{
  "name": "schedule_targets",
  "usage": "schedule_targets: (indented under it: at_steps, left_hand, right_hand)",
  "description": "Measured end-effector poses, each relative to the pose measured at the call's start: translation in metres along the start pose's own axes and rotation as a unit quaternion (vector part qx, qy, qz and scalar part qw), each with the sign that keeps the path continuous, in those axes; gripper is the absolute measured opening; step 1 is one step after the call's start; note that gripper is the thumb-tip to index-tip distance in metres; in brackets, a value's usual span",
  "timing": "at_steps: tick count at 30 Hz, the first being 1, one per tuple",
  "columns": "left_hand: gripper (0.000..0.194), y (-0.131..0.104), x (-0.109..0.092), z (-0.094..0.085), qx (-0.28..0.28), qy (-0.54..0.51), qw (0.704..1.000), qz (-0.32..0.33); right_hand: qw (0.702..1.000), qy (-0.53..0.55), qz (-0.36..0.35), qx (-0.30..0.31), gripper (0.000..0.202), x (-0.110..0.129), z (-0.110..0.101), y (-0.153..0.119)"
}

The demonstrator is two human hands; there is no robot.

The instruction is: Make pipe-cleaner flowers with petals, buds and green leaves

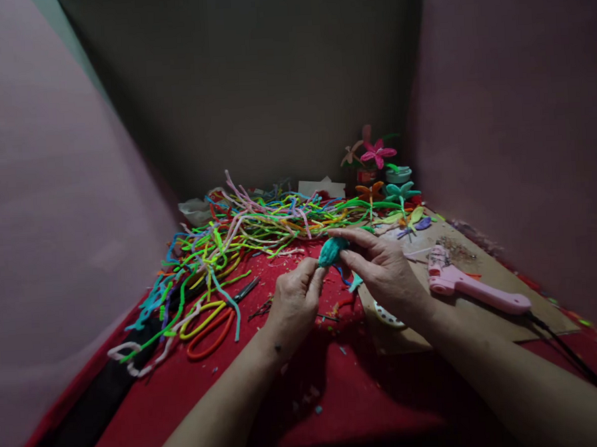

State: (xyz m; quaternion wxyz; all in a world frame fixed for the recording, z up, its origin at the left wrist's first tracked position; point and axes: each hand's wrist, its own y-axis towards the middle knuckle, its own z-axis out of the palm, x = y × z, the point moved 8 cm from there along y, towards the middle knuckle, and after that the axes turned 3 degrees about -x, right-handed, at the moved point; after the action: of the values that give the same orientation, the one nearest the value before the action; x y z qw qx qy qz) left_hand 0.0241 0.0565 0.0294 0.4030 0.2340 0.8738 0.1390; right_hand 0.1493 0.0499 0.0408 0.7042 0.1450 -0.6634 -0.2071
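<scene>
A teal fuzzy petal shape [332, 251], seemingly made of pipe cleaner, is held up between my two hands above the red cloth. My left hand [297, 293] pinches its lower left end between thumb and fingers. From the other side, the thumb and fingers of my right hand [381, 266] close on its right edge. Below and behind the hands, small bits of blue and light teal pipe cleaner [355, 282] lie near the cardboard. Part of the petal's right side is hidden by my fingers.
A tangled heap of colourful pipe cleaners [258, 219] spreads across the back left. Scissors [211, 328] with red and yellow handles lie left. A pink hot glue gun [477, 291] rests on cardboard [529, 325] at right. Finished flowers [377, 154] stand at the back.
</scene>
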Motion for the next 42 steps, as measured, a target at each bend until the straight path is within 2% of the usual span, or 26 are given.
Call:
schedule_targets:
  at_steps: [3,11,17,22,28,37,42]
  left_hand:
    - [0.020,-0.001,-0.005,-0.001,-0.022,0.039,0.998,0.037]
    - [0.015,-0.007,-0.017,-0.003,-0.081,0.109,0.981,0.136]
    - [0.014,-0.016,-0.026,0.002,-0.114,0.158,0.953,0.230]
    - [0.012,-0.015,-0.026,0.002,-0.103,0.136,0.962,0.211]
    - [0.012,-0.017,-0.026,0.002,-0.104,0.145,0.959,0.221]
    - [0.014,-0.020,-0.032,0.007,-0.112,0.160,0.949,0.247]
    - [0.016,-0.018,-0.031,0.010,-0.100,0.174,0.955,0.219]
  right_hand:
    - [0.999,-0.037,-0.021,0.005,0.027,0.002,0.000,0.000]
    - [0.977,-0.150,-0.150,0.000,0.022,0.021,0.001,-0.007]
    - [0.972,-0.167,-0.157,-0.058,0.010,0.019,-0.003,-0.010]
    - [0.972,-0.160,-0.160,-0.062,0.010,0.021,-0.003,-0.010]
    - [0.981,-0.112,-0.152,-0.034,0.006,0.022,0.000,-0.008]
    - [0.962,-0.215,-0.161,-0.042,0.007,0.009,0.005,-0.009]
    - [0.952,-0.250,-0.173,-0.029,0.009,0.009,0.009,-0.008]
